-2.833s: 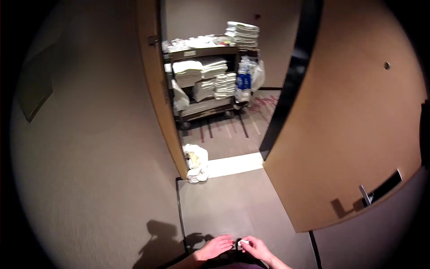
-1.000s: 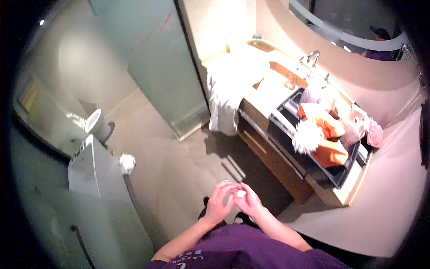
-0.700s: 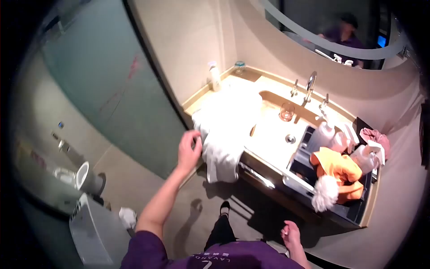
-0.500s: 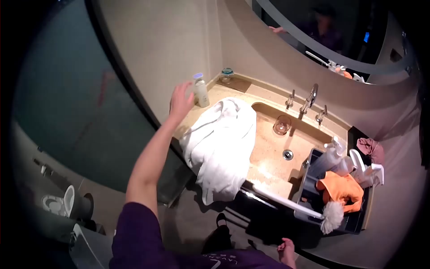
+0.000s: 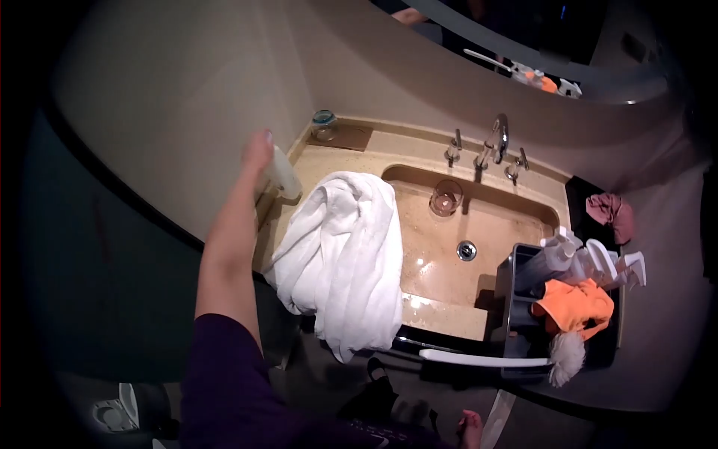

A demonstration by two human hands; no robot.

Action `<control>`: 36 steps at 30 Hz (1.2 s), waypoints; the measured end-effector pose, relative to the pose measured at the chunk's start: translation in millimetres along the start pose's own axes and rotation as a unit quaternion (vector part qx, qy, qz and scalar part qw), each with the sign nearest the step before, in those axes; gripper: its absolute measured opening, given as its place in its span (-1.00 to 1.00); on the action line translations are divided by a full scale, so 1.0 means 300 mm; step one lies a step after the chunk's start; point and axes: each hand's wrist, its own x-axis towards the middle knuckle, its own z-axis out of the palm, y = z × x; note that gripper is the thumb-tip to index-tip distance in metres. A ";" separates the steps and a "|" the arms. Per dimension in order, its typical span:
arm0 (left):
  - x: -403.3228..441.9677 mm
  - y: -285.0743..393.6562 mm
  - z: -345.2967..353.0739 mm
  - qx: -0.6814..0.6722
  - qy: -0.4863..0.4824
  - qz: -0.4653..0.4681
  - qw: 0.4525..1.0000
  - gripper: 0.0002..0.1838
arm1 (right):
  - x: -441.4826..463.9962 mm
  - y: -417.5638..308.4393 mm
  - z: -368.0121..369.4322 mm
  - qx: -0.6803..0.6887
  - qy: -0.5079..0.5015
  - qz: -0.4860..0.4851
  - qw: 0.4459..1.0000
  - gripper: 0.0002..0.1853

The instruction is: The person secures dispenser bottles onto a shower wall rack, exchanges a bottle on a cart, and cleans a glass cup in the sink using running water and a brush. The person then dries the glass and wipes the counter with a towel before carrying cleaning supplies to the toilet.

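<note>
My left hand (image 5: 259,152) reaches over the left end of the counter and is closed around the top of a pale bottle (image 5: 284,173), which leans a little. The bottle's cap is hidden under my fingers. Just right of it, a bunched white towel (image 5: 340,254) lies on the counter and hangs over the front edge beside the sink (image 5: 479,209). Low at the bottom of the view, my right hand (image 5: 470,428) hangs near my body with fingers curled, nothing visible in it.
A glass (image 5: 446,198) stands in the sink, and another glass (image 5: 324,126) is on a small tray (image 5: 351,138) in the corner. On the right, a dark caddy (image 5: 520,280) holds spray bottles, an orange cloth (image 5: 576,305) and a white-handled brush (image 5: 486,359). A faucet (image 5: 493,142) rises behind.
My left hand has gone from beside the bottle to a hold on its top, and the bottle has tilted. The view has shifted. My right hand still hangs low.
</note>
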 end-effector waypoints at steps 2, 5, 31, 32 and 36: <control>0.040 0.107 -0.174 -0.045 0.044 0.031 0.998 -0.79 | -0.025 0.008 -0.010 0.016 0.006 0.009 1.000 -0.81; 0.004 0.397 -0.497 -0.347 -0.105 0.038 0.931 -0.84 | -0.007 0.191 -0.081 0.038 0.014 -0.018 0.999 -0.81; -2.794 2.994 -1.060 -0.348 -0.472 0.648 0.485 -0.67 | -0.498 0.081 -1.582 0.139 0.290 -0.292 0.901 -0.07; -2.880 3.098 -1.045 -0.328 -0.569 0.604 0.450 -0.66 | -0.426 0.155 -1.653 0.132 0.319 -0.295 0.891 -0.14; -3.213 3.542 -0.864 -0.298 -0.725 0.528 0.327 -0.63 | -0.313 0.261 -1.937 0.188 0.344 -0.279 0.877 -0.41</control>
